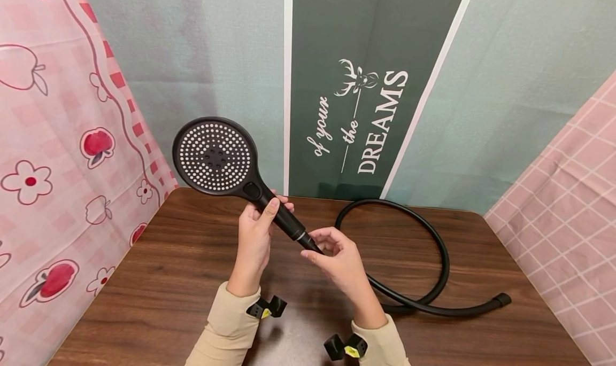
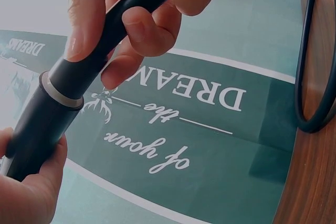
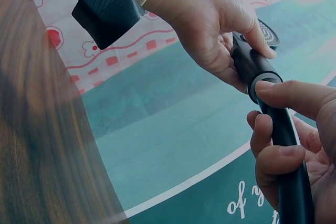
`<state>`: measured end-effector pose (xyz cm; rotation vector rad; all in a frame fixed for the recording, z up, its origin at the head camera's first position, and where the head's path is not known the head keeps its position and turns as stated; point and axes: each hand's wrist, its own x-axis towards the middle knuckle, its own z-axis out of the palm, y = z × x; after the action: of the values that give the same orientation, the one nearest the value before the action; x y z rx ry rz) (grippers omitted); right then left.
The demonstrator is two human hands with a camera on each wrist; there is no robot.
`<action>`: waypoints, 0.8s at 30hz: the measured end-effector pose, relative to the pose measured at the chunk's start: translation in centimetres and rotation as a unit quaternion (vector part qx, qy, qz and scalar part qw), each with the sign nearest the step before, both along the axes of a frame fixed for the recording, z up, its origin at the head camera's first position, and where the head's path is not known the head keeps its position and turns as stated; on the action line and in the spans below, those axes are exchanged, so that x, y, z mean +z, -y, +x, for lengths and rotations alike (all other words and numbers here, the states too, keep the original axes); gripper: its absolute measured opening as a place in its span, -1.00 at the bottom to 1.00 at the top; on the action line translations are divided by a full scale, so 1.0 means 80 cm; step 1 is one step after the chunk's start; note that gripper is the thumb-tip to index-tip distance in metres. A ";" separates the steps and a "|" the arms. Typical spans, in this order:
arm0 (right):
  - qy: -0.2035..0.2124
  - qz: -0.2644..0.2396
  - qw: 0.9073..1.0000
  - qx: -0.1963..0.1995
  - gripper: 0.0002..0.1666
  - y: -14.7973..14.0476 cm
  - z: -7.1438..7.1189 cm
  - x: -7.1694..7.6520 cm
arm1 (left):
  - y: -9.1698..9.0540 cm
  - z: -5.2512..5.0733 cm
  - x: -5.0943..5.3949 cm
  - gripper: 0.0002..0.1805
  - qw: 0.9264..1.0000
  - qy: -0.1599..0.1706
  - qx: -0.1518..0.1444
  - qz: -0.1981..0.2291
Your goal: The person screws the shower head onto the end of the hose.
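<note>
A black shower head [image 1: 214, 155] is raised over the table, its round face of white nozzles toward the head camera. My left hand [image 1: 255, 232] grips the handle [image 2: 39, 127], thumb along its upper side. At the handle's lower end, my right hand [image 1: 341, 259] holds the end of a black hose [image 3: 286, 129] between thumb and curled fingers. The hose's connector [image 2: 79, 77] meets the handle in line. A pale ring [image 2: 62, 95] shows at the joint; how tightly the two are joined I cannot tell.
The rest of the hose loops across the right of the brown wooden table [image 1: 192, 291]. Its free end [image 1: 502, 300] lies near the right edge. Behind stands a green cloth [image 1: 370, 24] with white lettering; pink patterned cloths [image 1: 43, 195] hang at both sides.
</note>
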<state>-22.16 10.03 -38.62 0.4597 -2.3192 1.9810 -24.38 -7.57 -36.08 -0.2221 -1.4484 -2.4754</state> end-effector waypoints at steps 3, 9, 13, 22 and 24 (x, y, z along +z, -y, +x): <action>0.003 0.000 1.000 -0.003 -0.60 0.001 0.001 0.001 | 0.000 0.000 0.000 -0.69 1.000 0.002 0.000 -0.002; 0.008 0.001 1.000 -0.008 -0.62 0.001 0.002 0.002 | 0.000 -0.001 -0.001 -0.64 1.000 0.003 0.000 -0.005; 0.008 0.003 1.000 -0.008 -0.62 0.001 0.002 0.002 | 0.000 -0.001 -0.002 -0.63 1.000 0.003 0.000 -0.006; 0.011 0.002 1.000 -0.005 -0.62 0.000 0.002 0.002 | 0.000 0.000 0.000 -0.70 1.000 0.004 0.003 -0.005; 0.011 0.002 1.000 -0.005 -0.62 0.000 0.002 0.002 | 0.000 0.000 -0.001 -0.70 1.000 0.004 0.003 -0.005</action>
<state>-22.00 10.04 -38.45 0.4288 -2.3349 1.9870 -24.38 -7.56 -36.12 -0.2107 -1.4631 -2.4680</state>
